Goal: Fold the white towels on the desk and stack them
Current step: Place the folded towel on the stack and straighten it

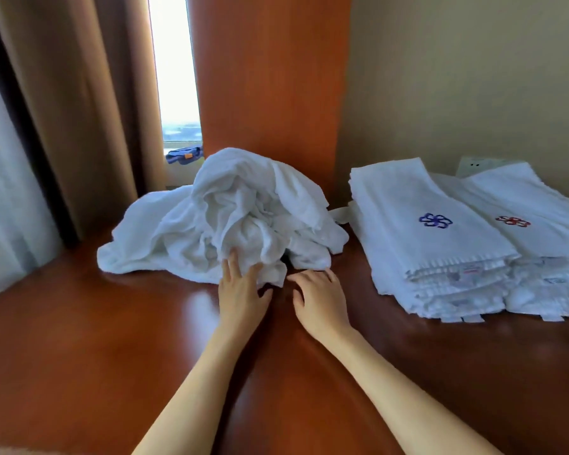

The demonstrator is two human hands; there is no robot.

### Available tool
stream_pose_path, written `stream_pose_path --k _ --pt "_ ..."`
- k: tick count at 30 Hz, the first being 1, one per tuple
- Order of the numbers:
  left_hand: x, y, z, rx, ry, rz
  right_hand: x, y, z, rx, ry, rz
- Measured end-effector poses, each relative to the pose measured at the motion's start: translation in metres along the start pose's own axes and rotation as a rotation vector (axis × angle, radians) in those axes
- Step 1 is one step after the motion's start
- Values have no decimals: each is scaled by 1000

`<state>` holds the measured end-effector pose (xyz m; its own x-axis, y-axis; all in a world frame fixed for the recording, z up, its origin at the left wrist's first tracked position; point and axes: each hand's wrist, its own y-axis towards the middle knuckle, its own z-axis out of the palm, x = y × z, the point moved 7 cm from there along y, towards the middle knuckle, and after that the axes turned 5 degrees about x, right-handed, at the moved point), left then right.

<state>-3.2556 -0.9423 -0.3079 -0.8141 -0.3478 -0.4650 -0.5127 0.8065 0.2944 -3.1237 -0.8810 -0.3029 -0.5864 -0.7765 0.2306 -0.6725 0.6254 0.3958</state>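
Far left: pale white panel (4, 198), then long brown curtains (79, 93) hanging down behind the desk. A narrow bright window strip (174, 67) shows between the curtains and a tall upright reddish-brown wooden board (270, 77). A small blue cloth (183, 155) lies at the window's foot. Right of the board is a beige wall (473, 60) with a white wall socket (473, 165) low down, partly hidden by towels.

The glossy reddish-brown wooden surface (79, 356) fills the lower frame. Its left edge runs diagonally below the curtains. A broad bare stretch lies lower left and along the near side.

The crumpled heap of white towels (237, 208) sits centre-back, against the foot of the upright board, with one flap trailing left toward the surface's edge.

Left hand (240, 290): grip apart, fingers straight and spread, tips on the heap's near fold. Cannot tell whether any cloth is pinched.

Right hand (319, 297): just beside the left, not touching it. Grip apart, holding nothing, fingers loosely bent, tips at the heap's near-right hem.

Right: a folded stack of white towels with a blue flower emblem (434, 231), its fringed ends toward the near side. Touching it on the right is a second folded stack with a red flower emblem (523, 221), cut off by the frame. A narrow gap of bare surface separates the heap from the blue-emblem stack. There is open surface in front of both stacks.
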Motion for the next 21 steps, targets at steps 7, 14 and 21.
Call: stream_pose_path --k 7,14,21 --pt "2 -3 -18 -242 -165 17 -12 -4 -6 -113 202 58" --pt "-53 -31 -33 -257 -448 326 -34 -5 -5 -7 952 315" --pt "-71 -67 -34 -244 -283 571 -35 -5 -6 251 1301 382"
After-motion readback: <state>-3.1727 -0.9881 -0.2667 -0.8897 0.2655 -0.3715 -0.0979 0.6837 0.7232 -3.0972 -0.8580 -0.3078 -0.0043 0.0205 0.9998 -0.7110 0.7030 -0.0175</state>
